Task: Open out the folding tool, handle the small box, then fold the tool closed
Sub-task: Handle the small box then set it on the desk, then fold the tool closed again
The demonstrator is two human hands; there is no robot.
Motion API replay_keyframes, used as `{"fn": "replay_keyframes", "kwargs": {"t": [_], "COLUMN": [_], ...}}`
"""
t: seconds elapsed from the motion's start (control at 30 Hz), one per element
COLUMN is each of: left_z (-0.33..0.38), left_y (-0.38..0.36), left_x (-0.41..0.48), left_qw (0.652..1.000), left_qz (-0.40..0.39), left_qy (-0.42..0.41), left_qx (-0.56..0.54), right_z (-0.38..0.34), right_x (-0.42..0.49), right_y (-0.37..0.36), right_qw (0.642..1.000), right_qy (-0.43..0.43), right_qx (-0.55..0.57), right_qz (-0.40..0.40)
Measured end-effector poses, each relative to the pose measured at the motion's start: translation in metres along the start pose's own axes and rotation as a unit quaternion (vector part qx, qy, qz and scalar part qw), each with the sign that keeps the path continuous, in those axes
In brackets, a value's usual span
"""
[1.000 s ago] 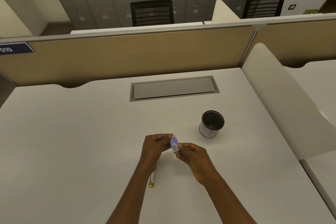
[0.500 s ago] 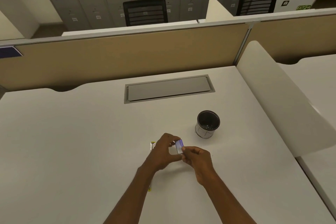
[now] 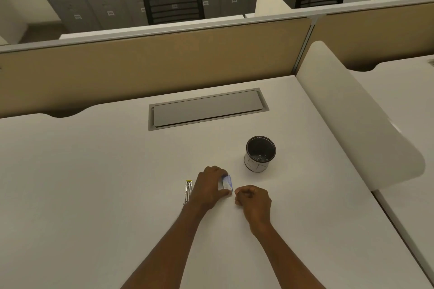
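Observation:
A small white and blue box (image 3: 226, 183) rests low at the desk surface, and my left hand (image 3: 209, 187) holds it by its left side. My right hand (image 3: 253, 199) lies just right of the box with its fingers curled in, apart from it and holding nothing. The folding tool (image 3: 187, 190), a slim silver piece with a yellow end, lies on the white desk (image 3: 94, 183) directly left of my left hand; my wrist hides its near end.
A round black-lined cup (image 3: 260, 153) stands beyond and right of my hands. A grey cable hatch (image 3: 207, 109) sits in the desk further back. A tan partition (image 3: 152, 65) closes the far edge, and a white divider (image 3: 357, 112) bounds the right side.
Both hands held the box up between them; now my left hand has lowered it to the desk and my right hand has let go and drawn back slightly.

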State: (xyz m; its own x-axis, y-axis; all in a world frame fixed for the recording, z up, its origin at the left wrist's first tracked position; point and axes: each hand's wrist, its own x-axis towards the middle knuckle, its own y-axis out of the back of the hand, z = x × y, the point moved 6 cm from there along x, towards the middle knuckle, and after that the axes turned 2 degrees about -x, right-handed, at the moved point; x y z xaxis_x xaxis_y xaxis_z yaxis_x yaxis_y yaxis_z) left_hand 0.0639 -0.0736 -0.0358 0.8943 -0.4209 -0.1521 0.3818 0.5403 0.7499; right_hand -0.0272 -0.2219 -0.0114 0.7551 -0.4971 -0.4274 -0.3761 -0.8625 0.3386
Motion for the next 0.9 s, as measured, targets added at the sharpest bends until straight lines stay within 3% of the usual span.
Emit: {"fn": "replay_keyframes", "kwargs": {"t": [0.2, 0.33, 0.37, 0.5, 0.6, 0.9], "left_z": [-0.004, -0.026, -0.034, -0.053, -0.052, -0.051], "left_y": [0.010, 0.060, 0.068, 0.061, 0.038, 0.030], "left_x": [-0.007, -0.047, -0.059, -0.091, -0.105, -0.119], "left_qw": [0.998, 0.952, 0.939, 0.922, 0.936, 0.935], "left_qz": [0.051, 0.275, 0.297, 0.211, 0.172, 0.249], "left_qy": [0.021, 0.100, 0.141, 0.313, 0.307, 0.249], "left_qx": [-0.006, -0.085, -0.102, -0.089, -0.032, -0.052], "right_z": [0.001, -0.005, -0.008, -0.016, -0.019, -0.029], "right_x": [-0.001, -0.003, -0.005, -0.012, -0.015, -0.015], "right_y": [0.000, -0.006, -0.009, -0.025, -0.039, -0.058], "right_qw": [1.000, 0.998, 0.998, 0.995, 0.993, 0.981], "right_qy": [0.017, 0.023, 0.025, 0.038, 0.051, 0.112], "right_qx": [0.014, 0.035, 0.039, 0.048, 0.047, -0.046], "right_qz": [-0.017, -0.043, -0.047, -0.074, -0.098, -0.152]}}
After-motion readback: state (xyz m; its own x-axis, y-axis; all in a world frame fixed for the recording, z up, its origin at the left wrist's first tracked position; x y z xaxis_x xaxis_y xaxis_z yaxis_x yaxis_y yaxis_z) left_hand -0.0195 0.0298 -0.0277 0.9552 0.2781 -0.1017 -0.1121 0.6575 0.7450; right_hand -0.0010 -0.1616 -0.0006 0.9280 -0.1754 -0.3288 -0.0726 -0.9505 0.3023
